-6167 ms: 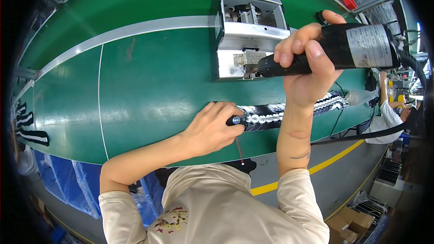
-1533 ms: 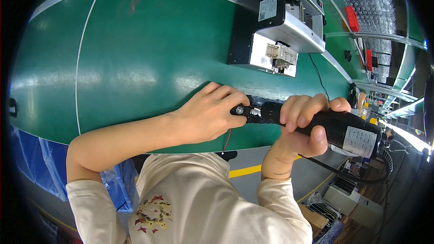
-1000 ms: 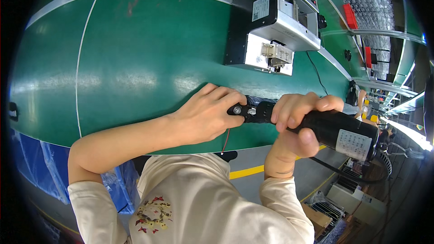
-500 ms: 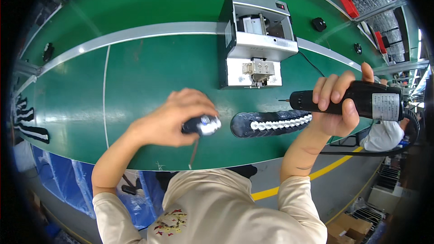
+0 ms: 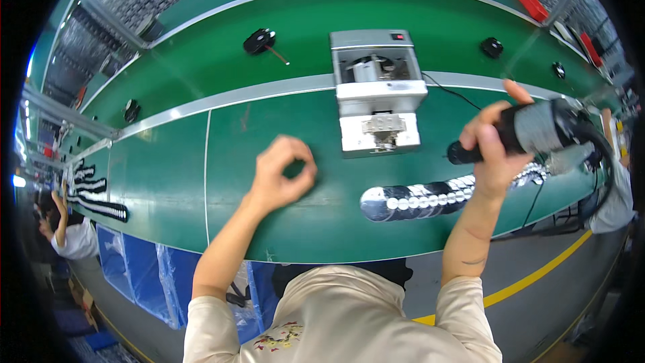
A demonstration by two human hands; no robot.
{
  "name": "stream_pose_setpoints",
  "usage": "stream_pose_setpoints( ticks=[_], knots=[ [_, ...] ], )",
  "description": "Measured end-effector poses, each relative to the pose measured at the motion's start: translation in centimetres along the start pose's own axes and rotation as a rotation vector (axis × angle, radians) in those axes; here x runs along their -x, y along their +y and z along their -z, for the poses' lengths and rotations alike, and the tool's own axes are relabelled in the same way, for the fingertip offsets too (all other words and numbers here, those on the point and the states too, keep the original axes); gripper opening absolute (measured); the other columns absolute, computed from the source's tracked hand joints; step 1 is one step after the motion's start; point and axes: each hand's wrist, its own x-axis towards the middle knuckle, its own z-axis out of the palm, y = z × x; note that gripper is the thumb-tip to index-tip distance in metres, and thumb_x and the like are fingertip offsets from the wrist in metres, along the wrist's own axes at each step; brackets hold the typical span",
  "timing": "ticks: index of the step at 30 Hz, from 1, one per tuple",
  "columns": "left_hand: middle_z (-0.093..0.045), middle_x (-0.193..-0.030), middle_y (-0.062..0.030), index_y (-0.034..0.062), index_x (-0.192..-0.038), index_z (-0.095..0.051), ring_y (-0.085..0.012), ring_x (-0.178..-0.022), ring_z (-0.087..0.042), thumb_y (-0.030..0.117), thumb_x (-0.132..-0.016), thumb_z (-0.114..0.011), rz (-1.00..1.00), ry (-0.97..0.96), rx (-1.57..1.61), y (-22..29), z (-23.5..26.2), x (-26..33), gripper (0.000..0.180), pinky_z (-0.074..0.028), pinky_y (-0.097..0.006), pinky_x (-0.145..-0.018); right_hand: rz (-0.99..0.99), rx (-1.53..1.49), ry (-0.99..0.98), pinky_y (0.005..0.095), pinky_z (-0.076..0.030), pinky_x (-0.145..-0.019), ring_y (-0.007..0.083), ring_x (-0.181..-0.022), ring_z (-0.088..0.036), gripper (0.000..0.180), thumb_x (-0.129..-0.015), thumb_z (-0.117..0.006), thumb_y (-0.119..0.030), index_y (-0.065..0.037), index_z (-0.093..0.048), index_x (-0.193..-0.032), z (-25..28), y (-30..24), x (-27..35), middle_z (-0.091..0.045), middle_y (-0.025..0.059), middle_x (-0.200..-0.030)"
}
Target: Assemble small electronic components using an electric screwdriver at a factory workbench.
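Observation:
My left hand (image 5: 285, 169) is over the green bench (image 5: 168, 208), holding nothing, its thumb and fingers curved round a gap where green shows through. In my right hand (image 5: 496, 151) is a black electric screwdriver (image 5: 534, 128), blurred, pointing left; a thick cord hangs from its back end. Under that hand runs a row of overlapping black parts with round white pieces (image 5: 423, 202), partly hidden by my forearm. Between my hands and farther off stands a grey metal box-shaped machine (image 5: 379, 94). On the far green strip, left of the machine, lies a black part with a thin reddish-brown strip (image 5: 259, 42).
A metal rail (image 5: 269, 91) divides the bench from the far strip. Other small black parts (image 5: 492, 47) lie on that strip. At the left are more rows of black-and-white parts (image 5: 101, 208); blue bins (image 5: 144, 272) stand below the front edge. Other people (image 5: 74, 235) are at both sides.
The black part with the strip has left my left hand and lies on the far strip. The whole view has shifted, and my right hand holds the screwdriver tilted.

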Motion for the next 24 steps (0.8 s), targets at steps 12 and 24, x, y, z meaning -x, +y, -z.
stream_pose_setpoints(
  ticks=[12,24],
  knots=[
    [-0.057,-0.12,-0.0126,0.0048,-0.127,-0.051,-0.0318,-0.109,-0.049,0.029,-0.058,-0.087,0.034,-0.315,-0.118,9.2,-10.2,0.1,0.082,-0.038,-0.041,-0.092,-0.024,0.095,0.026,0.0208,-0.047,-0.061,0.0039,-0.068,-0.055,0.038,-0.075,-0.073,-0.006,0.0,-0.056,-0.108,0.3,0.9,0.1,-0.06,-0.0007,-0.079],
    [-0.062,-0.115,-0.0112,0.004,-0.132,-0.048,-0.0291,-0.104,-0.051,0.029,-0.063,-0.083,0.016,-0.34,-0.028,9.0,-10.4,0.6,0.081,-0.038,-0.04,-0.09,0.01,0.093,0.028,0.021,-0.045,-0.056,0.0056,-0.062,-0.055,0.041,-0.079,-0.071,0.0,-0.001,-0.053,-0.115,0.2,1.2,0.3,-0.06,-0.0004,-0.077]
  ],
)
